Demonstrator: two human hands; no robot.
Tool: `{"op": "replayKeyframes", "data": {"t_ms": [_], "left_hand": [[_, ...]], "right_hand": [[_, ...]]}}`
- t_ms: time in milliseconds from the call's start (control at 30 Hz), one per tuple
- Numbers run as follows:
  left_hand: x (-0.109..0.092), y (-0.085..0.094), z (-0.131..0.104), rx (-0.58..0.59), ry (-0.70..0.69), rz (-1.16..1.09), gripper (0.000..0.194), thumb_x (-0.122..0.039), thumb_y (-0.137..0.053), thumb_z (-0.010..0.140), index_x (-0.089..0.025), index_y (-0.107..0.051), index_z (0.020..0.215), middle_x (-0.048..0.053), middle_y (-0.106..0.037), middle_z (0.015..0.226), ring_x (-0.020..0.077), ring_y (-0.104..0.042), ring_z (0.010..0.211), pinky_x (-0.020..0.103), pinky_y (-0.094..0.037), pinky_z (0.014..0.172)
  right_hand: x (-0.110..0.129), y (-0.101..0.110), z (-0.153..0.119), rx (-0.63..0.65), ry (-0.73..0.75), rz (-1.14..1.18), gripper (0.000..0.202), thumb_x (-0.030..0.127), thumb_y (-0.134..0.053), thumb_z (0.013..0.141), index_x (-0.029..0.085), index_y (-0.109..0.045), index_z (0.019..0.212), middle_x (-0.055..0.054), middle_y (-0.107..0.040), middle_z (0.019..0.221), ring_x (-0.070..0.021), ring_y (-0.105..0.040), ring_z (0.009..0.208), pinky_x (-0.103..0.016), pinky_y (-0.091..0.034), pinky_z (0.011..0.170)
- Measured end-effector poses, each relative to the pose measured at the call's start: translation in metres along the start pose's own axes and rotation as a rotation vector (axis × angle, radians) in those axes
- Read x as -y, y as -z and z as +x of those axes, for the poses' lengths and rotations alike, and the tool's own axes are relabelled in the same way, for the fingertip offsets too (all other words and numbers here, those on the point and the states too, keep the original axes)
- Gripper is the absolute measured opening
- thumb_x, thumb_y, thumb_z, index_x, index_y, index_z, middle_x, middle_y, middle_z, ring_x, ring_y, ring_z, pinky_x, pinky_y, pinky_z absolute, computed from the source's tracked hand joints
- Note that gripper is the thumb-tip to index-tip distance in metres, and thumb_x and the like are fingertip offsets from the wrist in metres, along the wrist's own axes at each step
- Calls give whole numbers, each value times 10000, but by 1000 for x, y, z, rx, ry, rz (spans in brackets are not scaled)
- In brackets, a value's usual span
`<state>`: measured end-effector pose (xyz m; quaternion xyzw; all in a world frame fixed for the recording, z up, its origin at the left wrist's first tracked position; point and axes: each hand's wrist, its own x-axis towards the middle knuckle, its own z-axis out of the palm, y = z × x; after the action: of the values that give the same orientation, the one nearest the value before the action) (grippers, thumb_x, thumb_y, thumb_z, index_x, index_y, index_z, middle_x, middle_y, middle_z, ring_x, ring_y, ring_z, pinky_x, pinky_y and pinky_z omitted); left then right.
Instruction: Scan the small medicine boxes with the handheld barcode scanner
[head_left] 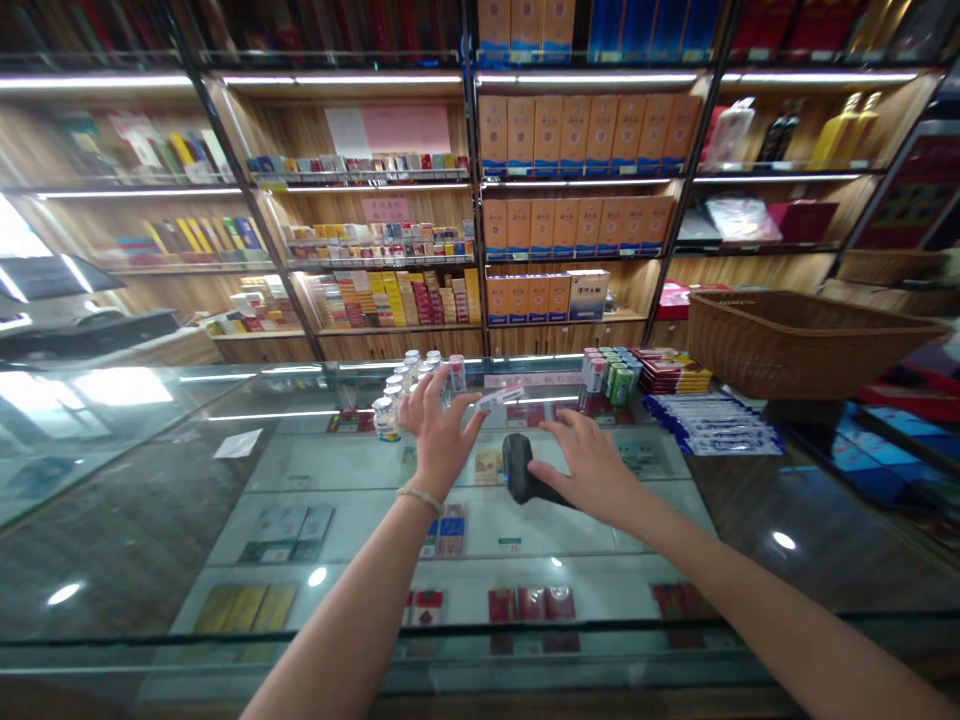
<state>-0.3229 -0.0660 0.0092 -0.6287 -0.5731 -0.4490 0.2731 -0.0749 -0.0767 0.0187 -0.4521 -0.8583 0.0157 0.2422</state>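
Observation:
My left hand is over the glass counter with its fingers spread, a beaded bracelet at the wrist. Just behind it stand several small clear jars with white lids. A small white-and-pink pack lies at a slant by the left thumb tip; whether they touch I cannot tell. On the right, my right hand has its fingers apart. Its thumb is at the black barcode scanner, whose handle runs partly under the hand. A pink-and-white can stands behind the left fingers.
At the counter's back are pink and green cans, stacked red packs and blue-white sachets. A wicker basket stands to the right. A paper slip lies left. Shelves with orange boxes line the wall.

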Motion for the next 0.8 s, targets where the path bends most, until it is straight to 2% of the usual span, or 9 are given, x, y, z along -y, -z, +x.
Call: {"op": "replayKeyframes", "data": {"t_ms": [133, 367, 633, 800], "left_hand": [[-5, 2, 1, 6, -22, -10, 172, -436, -707, 925, -318, -770, 1033, 49, -476, 1569, 343, -350, 1497, 592, -222, 1264], [-18, 6, 1, -46, -136, 36, 150, -415, -720, 923, -320, -773, 1026, 61, -486, 1570, 332, -367, 1489, 578, -209, 1246], [-22, 7, 0, 6, -153, 64, 135, -411, -731, 917, -339, -773, 1024, 60, -516, 1552, 329, -385, 1471, 582, -212, 1228], [-32, 9, 2, 63, -96, 63, 159, -401, -737, 909, -316, -765, 1040, 81, -487, 1569, 347, -365, 1488, 597, -225, 1233]], "right_hand": [[-9, 1, 29, -92, -89, 85, 469, 528, -530, 1004, 228, -648, 1343, -155, -512, 1510, -335, -458, 1417, -526, -412, 1125], [-20, -11, 71, -149, -216, 370, 398, 560, -609, 942, 270, -755, 1172, -120, -546, 1441, -322, -469, 1410, -543, -362, 1180], [-37, -21, 70, -134, -220, 596, 446, 609, -657, 879, 258, -771, 1129, -128, -535, 1460, -347, -432, 1435, -559, -307, 1224], [-39, -11, 71, -192, -183, 585, 409, 636, -671, 867, 289, -775, 1056, -102, -513, 1497, -342, -413, 1454, -592, -268, 1237]]}}
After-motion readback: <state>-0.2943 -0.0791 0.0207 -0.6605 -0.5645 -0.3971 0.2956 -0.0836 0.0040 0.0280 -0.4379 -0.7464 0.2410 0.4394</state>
